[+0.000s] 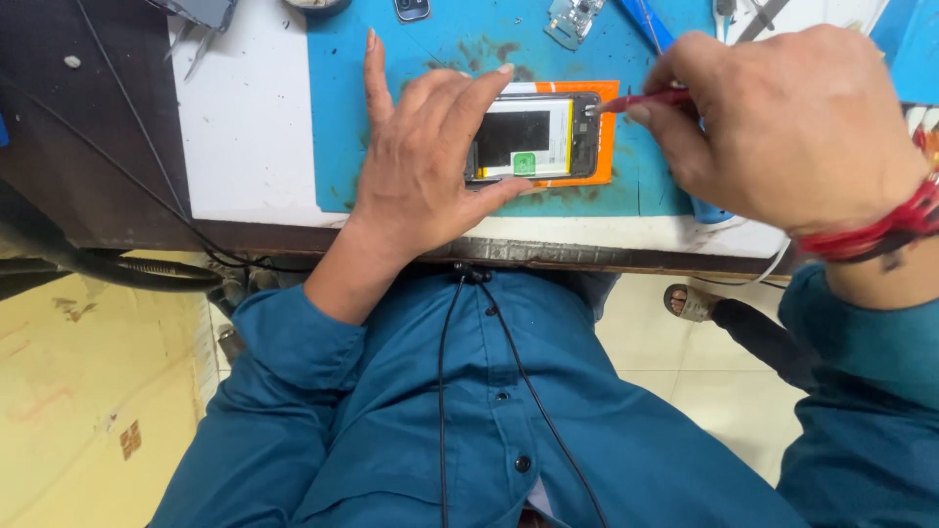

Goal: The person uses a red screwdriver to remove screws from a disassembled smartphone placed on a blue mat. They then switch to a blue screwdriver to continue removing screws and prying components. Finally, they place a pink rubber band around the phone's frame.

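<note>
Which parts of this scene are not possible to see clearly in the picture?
- Head view: the left end of the opened phone is hidden by the left hand.
- The red tool: its handle is hidden inside the right hand; its tip is too small to identify.
- The small parts at the top of the blue mat are cut off by the edge.

The opened phone (536, 135), back cover off and battery exposed, lies flat on an orange pad; the red-handled screwdriver (646, 99) tip touches its upper end.
</note>
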